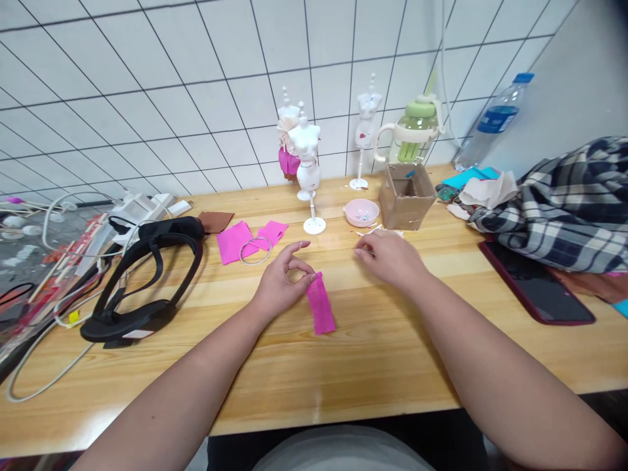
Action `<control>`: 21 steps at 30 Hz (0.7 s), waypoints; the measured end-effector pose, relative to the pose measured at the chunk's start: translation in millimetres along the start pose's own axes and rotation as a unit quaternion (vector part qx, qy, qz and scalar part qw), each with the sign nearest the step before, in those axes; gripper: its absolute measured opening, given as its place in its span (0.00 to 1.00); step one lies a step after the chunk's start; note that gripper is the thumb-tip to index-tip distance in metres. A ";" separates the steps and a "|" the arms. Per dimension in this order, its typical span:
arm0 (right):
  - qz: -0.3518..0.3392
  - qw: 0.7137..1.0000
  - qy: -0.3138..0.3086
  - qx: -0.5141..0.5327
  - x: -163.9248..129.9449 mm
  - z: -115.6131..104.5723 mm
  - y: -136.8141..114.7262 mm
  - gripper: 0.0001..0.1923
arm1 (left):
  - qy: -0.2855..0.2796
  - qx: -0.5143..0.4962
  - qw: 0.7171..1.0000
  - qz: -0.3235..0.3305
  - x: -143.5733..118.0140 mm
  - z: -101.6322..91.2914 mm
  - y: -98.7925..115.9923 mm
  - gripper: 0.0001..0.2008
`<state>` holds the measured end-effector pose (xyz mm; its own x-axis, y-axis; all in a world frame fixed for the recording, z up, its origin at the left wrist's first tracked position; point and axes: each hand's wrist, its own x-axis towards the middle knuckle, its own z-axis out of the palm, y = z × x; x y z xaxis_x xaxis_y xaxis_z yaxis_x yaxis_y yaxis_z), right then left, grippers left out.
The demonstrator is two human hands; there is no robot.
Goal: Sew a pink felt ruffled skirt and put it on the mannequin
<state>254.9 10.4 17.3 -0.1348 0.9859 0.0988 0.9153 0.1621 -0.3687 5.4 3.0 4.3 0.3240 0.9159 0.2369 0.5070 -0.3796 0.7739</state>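
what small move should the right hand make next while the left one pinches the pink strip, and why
Probably close the right hand on a white stick: its fingers are right by it, and the left hand has the pink strip by its top end. Whether the right fingers hold anything is hidden.

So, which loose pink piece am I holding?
The strip, pinched at its far end in your left hand. The square and the smaller piece lie farther left on the table, by the ring, out of your grasp.
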 end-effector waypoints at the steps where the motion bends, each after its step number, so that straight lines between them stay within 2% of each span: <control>1: 0.024 0.999 -0.004 -0.048 0.6 -5.4 9.6 0.11 | 0.001 -0.007 1.000 -0.002 -0.2 -1.0 -0.6 0.30; 3: 0.072 0.992 -0.030 -0.099 1.0 -12.2 25.3 0.14 | 0.004 -0.013 1.000 -0.008 -0.4 -2.5 -1.0 0.30; 5: 0.080 0.987 -0.070 -0.119 0.7 -13.9 34.2 0.11 | 0.004 -0.012 1.000 -0.015 -0.3 -3.2 0.2 0.29; 9: 0.079 0.984 -0.091 -0.128 1.2 -11.0 33.9 0.04 | 0.002 -0.006 1.000 -0.013 -1.0 -3.0 5.6 0.28; 13: 0.054 0.992 -0.098 -0.063 2.2 -6.7 21.1 0.03 | 0.004 0.007 1.000 0.000 -3.2 -1.8 7.7 0.27; 16: 0.081 0.993 -0.034 0.080 0.4 2.2 1.7 0.06 | 0.008 0.007 1.000 0.009 -4.5 -1.1 6.3 0.28; 18: 0.082 0.961 -0.016 0.264 -3.4 10.9 -15.9 0.07 | 0.007 0.007 1.000 0.008 -4.8 -0.9 5.0 0.28; 21: 0.076 0.866 -0.074 0.488 -12.3 24.2 -41.8 0.19 | 0.004 0.016 1.000 0.004 -5.2 -1.1 2.9 0.29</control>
<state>209.2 -7.5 9.2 -0.1536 0.9816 -0.1131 0.1798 -0.0848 -0.9801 4.3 -2.7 5.9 0.3212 0.9138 0.2485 0.5292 -0.3908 0.7531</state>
